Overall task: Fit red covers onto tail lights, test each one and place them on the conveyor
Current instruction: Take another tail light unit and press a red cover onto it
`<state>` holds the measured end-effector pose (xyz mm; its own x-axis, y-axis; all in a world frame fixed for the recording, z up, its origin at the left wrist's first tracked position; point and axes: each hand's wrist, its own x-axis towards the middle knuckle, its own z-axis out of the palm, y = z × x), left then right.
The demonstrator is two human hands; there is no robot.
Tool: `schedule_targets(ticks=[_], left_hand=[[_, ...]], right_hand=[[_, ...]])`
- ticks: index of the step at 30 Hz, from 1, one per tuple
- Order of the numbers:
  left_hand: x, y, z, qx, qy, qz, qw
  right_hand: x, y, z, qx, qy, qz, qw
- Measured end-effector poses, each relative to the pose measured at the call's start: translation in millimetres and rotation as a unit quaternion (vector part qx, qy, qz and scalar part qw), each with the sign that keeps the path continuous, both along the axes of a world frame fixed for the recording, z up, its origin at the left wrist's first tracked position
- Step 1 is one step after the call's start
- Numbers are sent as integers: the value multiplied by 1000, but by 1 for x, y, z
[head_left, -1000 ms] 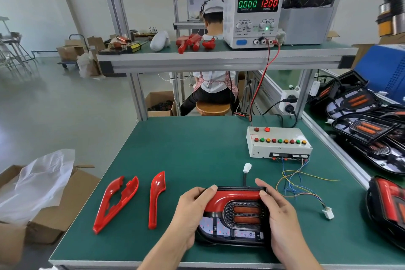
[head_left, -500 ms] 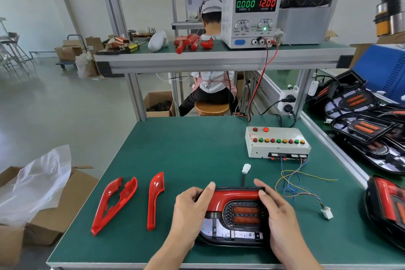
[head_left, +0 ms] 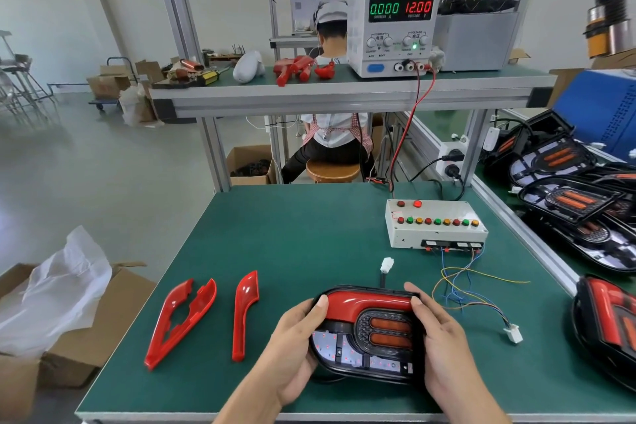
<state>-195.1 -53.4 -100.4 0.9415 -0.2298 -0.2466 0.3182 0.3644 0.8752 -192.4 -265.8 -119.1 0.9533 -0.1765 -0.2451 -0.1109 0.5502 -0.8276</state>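
- The tail light (head_left: 368, 334) lies flat on the green bench (head_left: 292, 234) at the near edge, right in front of me, lens up. I judge it sits there so the mat takes the push while the cover is seated.
- The red cover (head_left: 368, 303) runs along the far top edge of the lamp and looks in place, or nearly so; whether it is fully clipped I cannot tell.
- My left hand (head_left: 292, 344) wraps the lamp's left end, fingers curled around the body and thumb pressed on the cover's left tip.
- My right hand (head_left: 440, 337) grips the right end the same way, thumb on the cover's right end. Gripping from both ends keeps the lamp from sliding, I think.
- The lamp's white plug (head_left: 387, 265) lies loose just beyond it, not mated with the tester lead's connector (head_left: 513, 334) to the right, so testing seems not yet begun.
- The test box (head_left: 435, 225) sits farther back on the right, within reach of those wires.
- Two spare red covers (head_left: 180, 320) (head_left: 245, 313) wait to the left, well apart from the lamp.
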Motion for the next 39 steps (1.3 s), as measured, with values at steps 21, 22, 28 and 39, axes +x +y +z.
schedule_targets(ticks=[21, 22, 28, 39], left_hand=[[2, 2, -4, 27, -44, -17, 999], [2, 3, -5, 22, -37, -21, 999], [3, 5, -11, -16, 1, 9, 1000], [14, 0, -6, 36, 127, 101, 986]], right_hand=[[-5, 2, 11, -16, 10, 7, 1000], [-4, 2, 10, -15, 11, 6, 1000], [-5, 5, 11, -3, 10, -1, 1000], [-9, 5, 14, 7, 5, 4, 1000]])
